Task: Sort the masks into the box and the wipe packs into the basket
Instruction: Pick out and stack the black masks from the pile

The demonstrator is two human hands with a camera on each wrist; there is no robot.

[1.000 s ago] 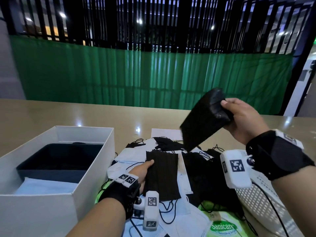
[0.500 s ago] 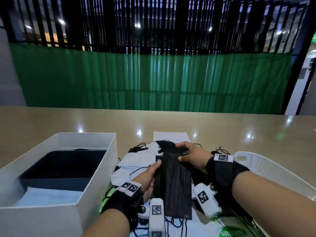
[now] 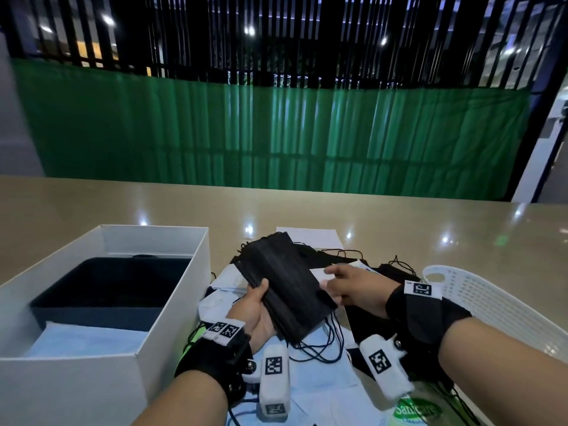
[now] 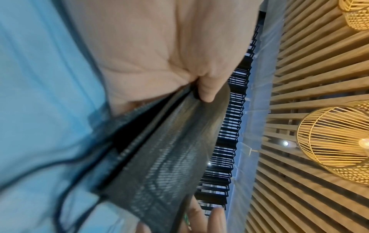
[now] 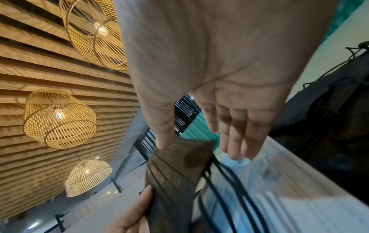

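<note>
Left hand (image 3: 255, 315) has a stack of black masks (image 3: 285, 287) pinched between thumb and fingers, thumb lying on top, lifted a bit above the pile (image 3: 325, 361) of loose masks on the table (image 3: 307, 210). Ear loops dangle off the stack's near end. Right hand (image 3: 350, 287) is just beside the stack with fingers spread and relaxed; thumb might be brushing the stack's edge, hard to say with the blur. White box (image 3: 172, 290) sits to the left, dark and pale blue masks already inside. White basket (image 3: 491, 305) is over on the right. One green wipe pack (image 3: 415, 410) pokes out near the bottom edge.
</note>
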